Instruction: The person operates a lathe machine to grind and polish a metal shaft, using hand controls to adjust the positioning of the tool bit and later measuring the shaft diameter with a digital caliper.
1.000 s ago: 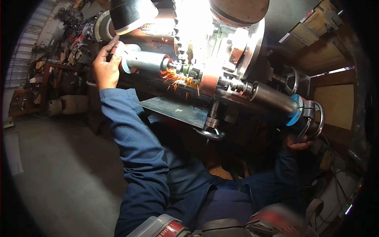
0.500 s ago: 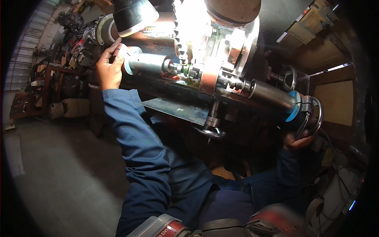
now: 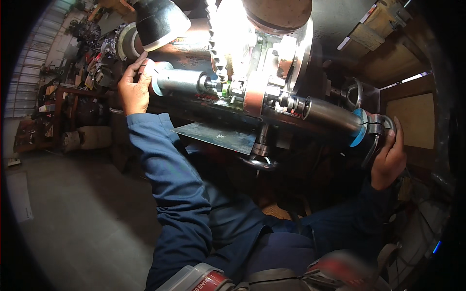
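My left hand [image 3: 135, 92] is closed around the round end knob [image 3: 148, 69] of a grey metal cylinder [image 3: 182, 81] on a shop machine; thumb and fingers lie on either side of it. At the opposite end, my right hand [image 3: 390, 162] has its fingers wrapped over the rim of a metal handwheel [image 3: 389, 124]. A blue ring [image 3: 358, 128] and a second, darker cylinder [image 3: 332, 116] adjoin that wheel. Between the cylinders runs a shaft with several metal collars, passing an orange-brown block [image 3: 254, 94]. A thin lever [image 3: 371, 151] hangs beside my right hand.
A black-shaded lamp [image 3: 162, 23] and a segmented flexible hose [image 3: 212, 39] hang over the machine, with strong glare behind. A flat metal plate [image 3: 218, 136] and a lower handwheel [image 3: 258, 163] jut toward me. Cluttered shelving [image 3: 63, 111] stands at left.
My right hand has moved up from below the handwheel onto its outer rim, and the wheel's rim sits differently. My left hand stays at the knob. The view has shifted slightly.
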Motion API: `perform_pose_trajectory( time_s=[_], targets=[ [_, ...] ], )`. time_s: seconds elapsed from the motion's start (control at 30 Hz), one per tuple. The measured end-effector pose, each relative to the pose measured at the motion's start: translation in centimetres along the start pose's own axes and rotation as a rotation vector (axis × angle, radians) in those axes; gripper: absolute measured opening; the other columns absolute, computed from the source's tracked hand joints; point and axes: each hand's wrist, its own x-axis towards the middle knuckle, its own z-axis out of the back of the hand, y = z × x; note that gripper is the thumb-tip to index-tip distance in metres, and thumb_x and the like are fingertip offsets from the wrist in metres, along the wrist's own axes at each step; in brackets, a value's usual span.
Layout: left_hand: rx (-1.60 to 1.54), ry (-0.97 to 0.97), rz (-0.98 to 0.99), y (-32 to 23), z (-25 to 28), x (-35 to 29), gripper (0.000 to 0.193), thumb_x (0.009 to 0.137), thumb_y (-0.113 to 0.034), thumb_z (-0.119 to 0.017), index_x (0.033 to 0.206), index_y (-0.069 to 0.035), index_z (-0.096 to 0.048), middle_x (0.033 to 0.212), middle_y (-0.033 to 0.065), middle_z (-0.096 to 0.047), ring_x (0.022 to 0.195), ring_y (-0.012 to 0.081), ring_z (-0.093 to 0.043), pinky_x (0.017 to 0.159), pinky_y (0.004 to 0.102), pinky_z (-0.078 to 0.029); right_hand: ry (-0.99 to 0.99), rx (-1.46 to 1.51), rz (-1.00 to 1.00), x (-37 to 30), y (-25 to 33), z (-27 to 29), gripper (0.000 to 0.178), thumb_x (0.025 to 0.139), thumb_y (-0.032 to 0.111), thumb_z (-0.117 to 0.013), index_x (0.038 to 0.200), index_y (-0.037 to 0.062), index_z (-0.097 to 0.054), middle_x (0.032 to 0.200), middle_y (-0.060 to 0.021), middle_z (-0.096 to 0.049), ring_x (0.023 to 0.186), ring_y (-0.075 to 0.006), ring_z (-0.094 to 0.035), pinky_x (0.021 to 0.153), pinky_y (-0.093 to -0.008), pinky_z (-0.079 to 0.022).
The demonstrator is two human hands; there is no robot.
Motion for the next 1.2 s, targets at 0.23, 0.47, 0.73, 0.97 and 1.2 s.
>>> perform_pose_trajectory(
  time_s=[0.23, 0.47, 0.73, 0.97, 1.2],
  targets=[
    [-0.003, -0.014, 0.019, -0.5, -0.6, 0.0, 0.022, 0.086, -0.010, -0.070, 0.103, 0.003, -0.067, 0.121, 0.0138, -0.064, 0.106, 0.0146, -0.058, 0.096, 0.0290, -0.044, 0.195, -0.027, -0.118, 3.3, 0.5, 1.0, 0.031, 0.097, 0.024, -0.048, 0.114, 0.0043, -0.066, 0.106, -0.0194, -0.067, 0.097, -0.0342, -0.065, 0.083, -0.0376, -0.049],
    [0.045, -0.004, 0.003, -0.8, -0.5, -0.1, 0.022, 0.087, -0.011, -0.070, 0.104, 0.003, -0.066, 0.121, 0.0146, -0.064, 0.107, 0.0152, -0.058, 0.096, 0.0292, -0.044, 0.424, -0.035, -0.158, 5.9, -0.8, 0.5, 0.030, 0.093, 0.022, -0.051, 0.106, 0.0007, -0.067, 0.098, -0.0204, -0.068, 0.091, -0.0326, -0.066, 0.081, -0.0377, -0.049],
    [-0.020, 0.031, -0.044, 0.2, -0.2, 0.2, 0.023, 0.087, -0.009, -0.069, 0.105, 0.004, -0.066, 0.123, 0.0151, -0.063, 0.108, 0.0154, -0.058, 0.096, 0.0294, -0.043, 0.701, 0.074, -0.152, 8.6, -1.9, 0.0, 0.030, 0.086, 0.019, -0.051, 0.096, -0.0031, -0.068, 0.098, -0.0215, -0.067, 0.089, -0.0312, -0.064, 0.080, -0.0363, -0.048],
    [-0.007, 0.018, -0.023, 0.2, -0.2, 0.2, 0.023, 0.087, -0.009, -0.069, 0.106, 0.004, -0.066, 0.122, 0.0150, -0.063, 0.108, 0.0149, -0.058, 0.096, 0.0292, -0.043, 0.725, 0.038, 0.410, 9.5, -6.5, -2.2, 0.017, 0.080, 0.012, -0.055, 0.080, -0.0024, -0.064, 0.084, -0.0178, -0.060, 0.081, -0.0299, -0.059, 0.076, -0.0374, -0.046],
    [-0.001, 0.006, -0.032, 0.1, -0.5, 0.2, 0.022, 0.087, -0.009, -0.070, 0.105, 0.004, -0.066, 0.122, 0.0153, -0.063, 0.107, 0.0154, -0.058, 0.097, 0.0298, -0.043, 0.911, -0.082, 0.675, 11.7, -7.7, -3.5, 0.008, 0.073, 0.009, -0.058, 0.070, 0.0023, -0.057, 0.066, -0.0149, -0.056, 0.073, -0.0316, -0.056, 0.069, -0.0406, -0.044]
  ],
)
